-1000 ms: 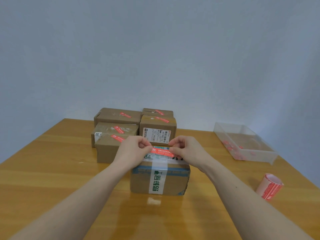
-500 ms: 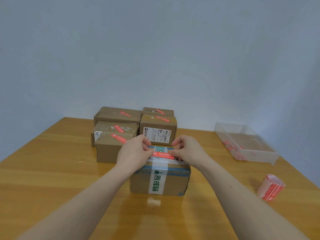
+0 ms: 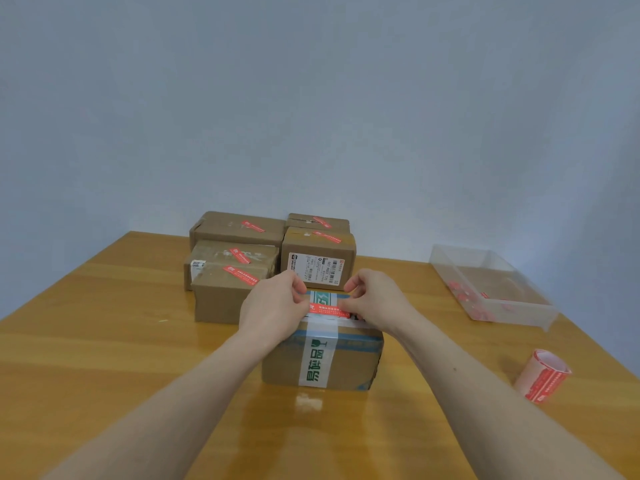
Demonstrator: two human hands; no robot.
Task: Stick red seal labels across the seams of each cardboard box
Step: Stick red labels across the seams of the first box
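While hands pinch glossy red label (image 3: 327, 309), boxy brown cardboard

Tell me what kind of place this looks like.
Probably a small parcel-packing or mailroom desk: sealed cardboard boxes stacked on a wooden table, a roll of red seal labels, and a clear plastic bin against a bare wall.
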